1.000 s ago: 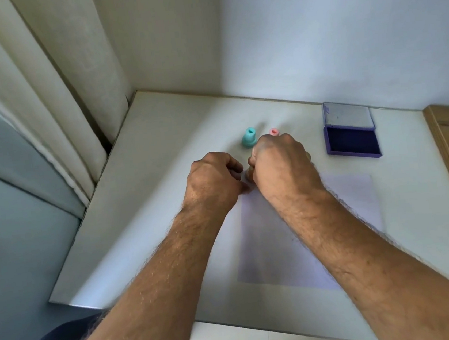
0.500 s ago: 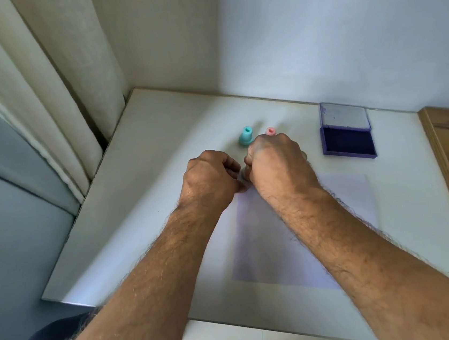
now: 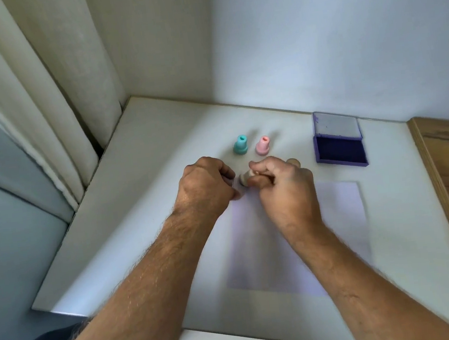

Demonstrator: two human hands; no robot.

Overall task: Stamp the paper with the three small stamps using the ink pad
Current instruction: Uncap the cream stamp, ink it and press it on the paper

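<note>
I'm looking down at the white bench (image 3: 148, 195), with the pale paper (image 3: 340, 212) lying flat near the front and both forearms reaching over it. The purple ink pad (image 3: 340, 151) is sitting open behind the paper, to the right. The right hand (image 3: 284, 185) is curling round a beige stamp (image 3: 244, 179), holding it on its side, face toward the left hand (image 3: 206, 188). The left hand is curled into a fist just beside that face; whether it is pinching a cap I cannot tell. The teal stamp (image 3: 240, 145) and pink stamp (image 3: 262, 145) are standing upright behind the hands, untouched. My judgement: I'm readying this stamp, so next I'm turning it face down, pressing squarely into the pad, then straight onto the paper without rocking.
</note>
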